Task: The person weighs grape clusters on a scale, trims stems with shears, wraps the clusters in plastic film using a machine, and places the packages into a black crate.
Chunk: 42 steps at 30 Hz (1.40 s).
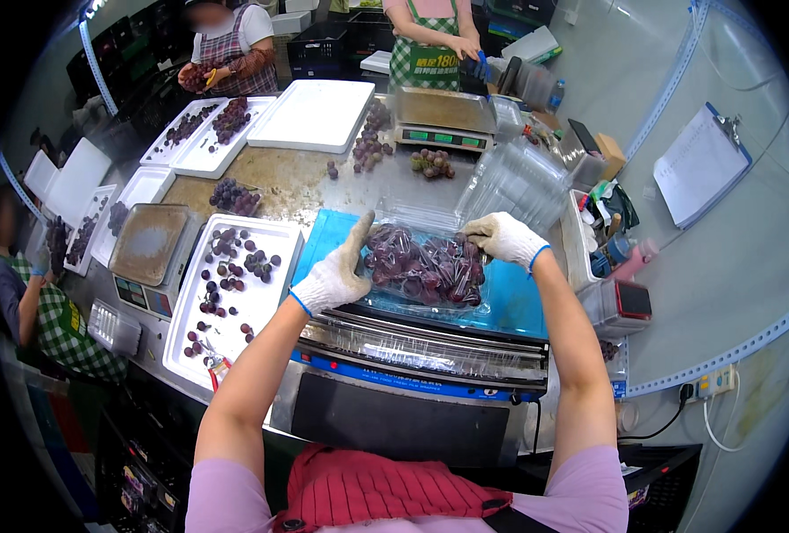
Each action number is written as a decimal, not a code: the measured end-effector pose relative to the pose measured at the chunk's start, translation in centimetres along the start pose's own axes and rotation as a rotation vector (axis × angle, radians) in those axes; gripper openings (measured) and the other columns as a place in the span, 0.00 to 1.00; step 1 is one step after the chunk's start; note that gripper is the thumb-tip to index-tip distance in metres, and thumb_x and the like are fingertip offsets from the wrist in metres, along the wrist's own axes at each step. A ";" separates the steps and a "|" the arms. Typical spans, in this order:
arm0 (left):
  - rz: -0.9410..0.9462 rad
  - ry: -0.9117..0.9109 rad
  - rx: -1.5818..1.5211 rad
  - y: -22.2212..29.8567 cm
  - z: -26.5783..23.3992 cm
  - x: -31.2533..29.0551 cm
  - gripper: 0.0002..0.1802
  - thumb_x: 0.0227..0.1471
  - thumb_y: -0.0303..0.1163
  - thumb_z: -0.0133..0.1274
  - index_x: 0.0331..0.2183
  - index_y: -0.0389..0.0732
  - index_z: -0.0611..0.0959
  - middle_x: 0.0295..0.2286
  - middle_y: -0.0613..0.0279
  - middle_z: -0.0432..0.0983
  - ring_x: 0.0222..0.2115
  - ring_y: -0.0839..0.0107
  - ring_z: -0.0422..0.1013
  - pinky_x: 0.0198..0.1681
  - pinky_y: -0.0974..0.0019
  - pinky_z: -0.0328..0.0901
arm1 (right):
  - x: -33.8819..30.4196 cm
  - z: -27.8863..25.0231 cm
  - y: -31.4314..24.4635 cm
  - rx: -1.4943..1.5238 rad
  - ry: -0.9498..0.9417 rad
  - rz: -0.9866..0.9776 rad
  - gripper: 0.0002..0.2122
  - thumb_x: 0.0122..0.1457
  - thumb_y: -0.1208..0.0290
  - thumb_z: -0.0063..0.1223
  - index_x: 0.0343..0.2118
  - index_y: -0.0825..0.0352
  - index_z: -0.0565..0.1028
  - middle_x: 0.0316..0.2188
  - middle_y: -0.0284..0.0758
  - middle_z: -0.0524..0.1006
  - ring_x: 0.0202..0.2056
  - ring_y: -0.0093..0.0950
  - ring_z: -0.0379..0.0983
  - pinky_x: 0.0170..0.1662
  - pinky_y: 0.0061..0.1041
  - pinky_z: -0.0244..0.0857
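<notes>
A clear plastic tray of dark red grapes (426,271), covered with shiny clear film, rests on the blue surface behind the film roll. My left hand (334,274), in a white knitted glove, grips the tray's left end; its thumb points up and away, and its other fingers are partly hidden. At the far right corner, my gloved right hand (507,242) is closed with fingertips pinching the tray's edge and film. Just in front of the tray lies the film wrapper (421,346), with its clear roll and dark front plate.
Loose grapes lie in a white foam tray (190,329) at left, beside a scale (152,244). Stacked clear lids (519,186) stand right of another scale (443,115). More grape bunches (372,138) lie on the metal table. Several people in checked aprons work around it.
</notes>
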<state>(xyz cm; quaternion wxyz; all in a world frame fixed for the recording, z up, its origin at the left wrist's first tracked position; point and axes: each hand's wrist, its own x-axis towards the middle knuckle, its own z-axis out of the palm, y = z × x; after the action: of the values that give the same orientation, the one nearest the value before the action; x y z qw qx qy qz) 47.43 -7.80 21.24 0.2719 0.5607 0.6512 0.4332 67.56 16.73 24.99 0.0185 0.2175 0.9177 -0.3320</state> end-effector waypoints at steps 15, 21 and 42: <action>-0.143 -0.062 0.100 1.5 -0.2 0.1 0.54 0.36 0.19 0.48 0.63 0.42 0.42 0.58 0.45 0.57 0.34 0.62 0.69 0.42 0.68 0.65 | -0.6 1.3 -0.3 -0.550 0.186 -0.210 0.07 0.50 0.69 0.53 0.31 0.58 0.80 0.32 0.39 0.76 0.38 0.41 0.72 0.41 0.37 0.68; 0.009 0.116 0.067 0.0 1.1 -0.1 0.57 0.34 0.12 0.44 0.64 0.47 0.39 0.60 0.47 0.54 0.21 0.77 0.63 0.29 0.74 0.65 | -0.6 1.8 1.4 -0.480 0.232 -0.205 0.07 0.50 0.69 0.52 0.29 0.60 0.81 0.30 0.41 0.77 0.38 0.40 0.72 0.43 0.35 0.67; -0.492 0.196 -0.912 -1.8 -0.7 -1.5 0.44 0.53 0.40 0.54 0.61 0.34 0.51 0.49 0.45 0.66 0.31 0.69 0.71 0.37 0.62 0.69 | -1.4 2.7 2.2 1.111 0.326 -0.075 0.30 0.63 0.47 0.39 0.54 0.73 0.67 0.52 0.45 0.69 0.58 0.33 0.60 0.61 0.28 0.49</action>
<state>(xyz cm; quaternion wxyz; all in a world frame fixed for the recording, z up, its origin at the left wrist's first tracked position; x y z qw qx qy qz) 46.24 -9.45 19.80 0.5199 0.1727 0.5312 0.6463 69.40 16.04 21.83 -0.2519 0.2102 0.6040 -0.7264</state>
